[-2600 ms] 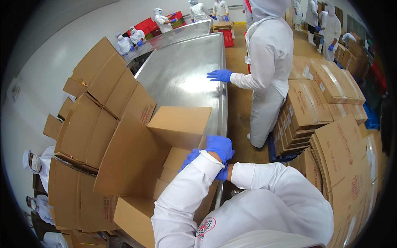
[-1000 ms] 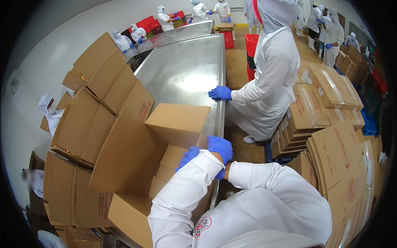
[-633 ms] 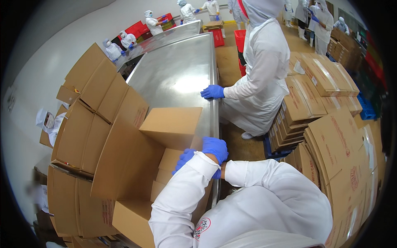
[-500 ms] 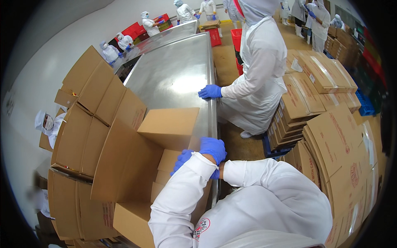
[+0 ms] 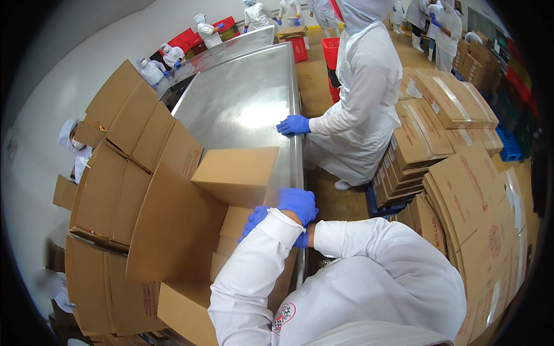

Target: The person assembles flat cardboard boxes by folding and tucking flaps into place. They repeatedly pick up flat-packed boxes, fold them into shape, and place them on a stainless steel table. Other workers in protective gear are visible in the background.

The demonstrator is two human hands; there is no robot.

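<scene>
My forearms cross at the wrists above the near edge of a large open cardboard box. My left hand (image 5: 298,205), in a blue glove, lies to the right, bent over my right wrist with its fingers curled down. Whatever those fingers grip, if anything, is hidden. My right hand (image 5: 253,222), also gloved in blue, reaches under the left wrist to the box's right wall; the left sleeve covers much of it, and its finger pose is unclear. Flaps of the open box (image 5: 176,230) stand up, and smaller cardboard surfaces (image 5: 232,228) show inside.
A steel table (image 5: 231,98) stretches ahead. Beside it, a person in white (image 5: 369,86) rests a blue-gloved hand (image 5: 293,124) on its edge. Stacked cartons (image 5: 112,190) rise at left. Flattened cardboard (image 5: 473,213) and taped cartons (image 5: 424,130) stand at right. Several workers are farther back.
My arms and the open box hold nearly the same place. At far left, the person behind the stacked cartons has shifted slightly right and upright. The view has tilted a little.
</scene>
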